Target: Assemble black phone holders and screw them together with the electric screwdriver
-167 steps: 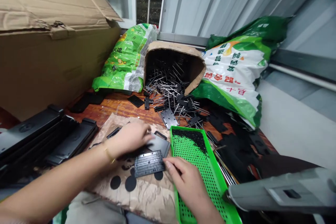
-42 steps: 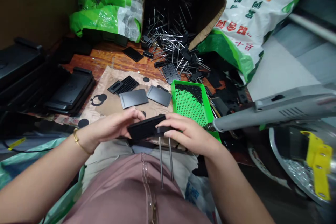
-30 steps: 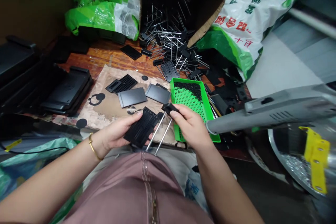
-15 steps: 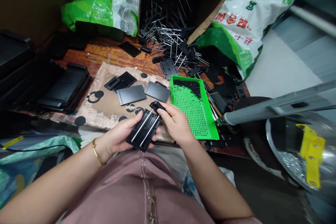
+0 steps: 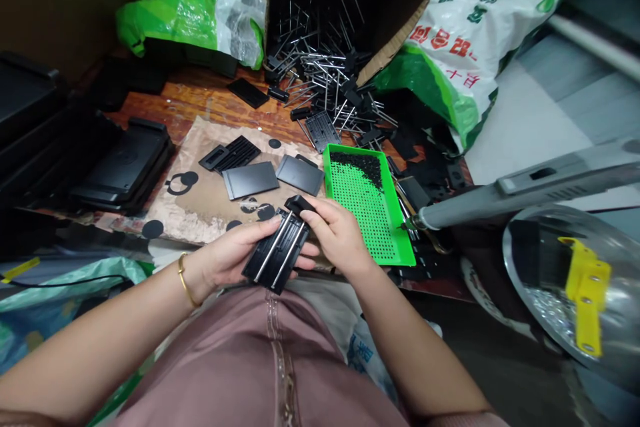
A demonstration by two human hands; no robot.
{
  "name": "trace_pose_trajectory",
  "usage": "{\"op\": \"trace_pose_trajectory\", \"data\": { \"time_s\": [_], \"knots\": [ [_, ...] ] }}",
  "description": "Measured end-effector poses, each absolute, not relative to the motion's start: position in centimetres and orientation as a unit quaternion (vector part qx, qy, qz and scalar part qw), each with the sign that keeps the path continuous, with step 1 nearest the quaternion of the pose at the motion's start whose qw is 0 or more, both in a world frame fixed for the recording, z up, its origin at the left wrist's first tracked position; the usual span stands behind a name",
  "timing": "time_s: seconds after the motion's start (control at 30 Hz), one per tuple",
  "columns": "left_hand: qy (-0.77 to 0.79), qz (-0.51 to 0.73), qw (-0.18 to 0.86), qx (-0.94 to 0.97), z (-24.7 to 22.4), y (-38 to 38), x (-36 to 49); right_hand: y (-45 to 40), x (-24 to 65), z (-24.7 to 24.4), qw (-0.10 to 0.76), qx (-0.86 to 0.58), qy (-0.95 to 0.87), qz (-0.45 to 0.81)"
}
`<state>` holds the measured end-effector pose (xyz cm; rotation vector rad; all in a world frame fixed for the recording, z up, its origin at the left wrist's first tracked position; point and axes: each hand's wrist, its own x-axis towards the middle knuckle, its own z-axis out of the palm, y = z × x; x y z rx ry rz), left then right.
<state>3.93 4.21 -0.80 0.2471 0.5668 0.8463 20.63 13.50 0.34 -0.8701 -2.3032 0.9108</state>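
Observation:
My left hand (image 5: 245, 253) cradles a black ribbed plastic plate (image 5: 273, 259) from below, with its fingers under the plate. Two steel rods (image 5: 280, 247) lie side by side along the plate's face. At their far end sits a small black plastic piece (image 5: 300, 205), pinched by the thumb and fingers of my right hand (image 5: 340, 235). Just beyond my right hand is a green perforated tray (image 5: 363, 227), with black granules (image 5: 355, 167) heaped at its far end. The hands are not touching the tray.
A tipped cardboard box (image 5: 395, 27) spills steel pins (image 5: 320, 67) onto a wooden surface. Flat black plates (image 5: 250, 180) lie on brown paper (image 5: 200, 213). Black cases (image 5: 120, 167) are stacked left. A grey nozzled tool (image 5: 550, 180) reaches in from the right, above a metal bowl (image 5: 550, 280).
The two rods, which hung below the plate earlier, now lie along its face, with the small black piece at their end. The grey tool has swung lower and further right.

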Motion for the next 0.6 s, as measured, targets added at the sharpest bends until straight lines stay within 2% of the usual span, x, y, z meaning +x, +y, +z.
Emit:
{"op": "trace_pose_trajectory", "data": {
  "time_s": [0.13, 0.37, 0.6],
  "knots": [
    [0.276, 0.372, 0.873, 0.153, -0.4, 5.3, 3.6, 13.3, 20.6, 0.3, 0.282, -0.302, -0.859, 0.303],
    [0.359, 0.426, 0.812, 0.174, -0.1, 5.2, 4.4, 13.5, 20.8, 0.0, 0.3, -0.281, -0.864, 0.292],
    [0.371, 0.436, 0.804, 0.161, -0.2, 4.8, 4.8, 13.6, 20.7, -0.1, 0.294, -0.265, -0.867, 0.302]
  ]
}}
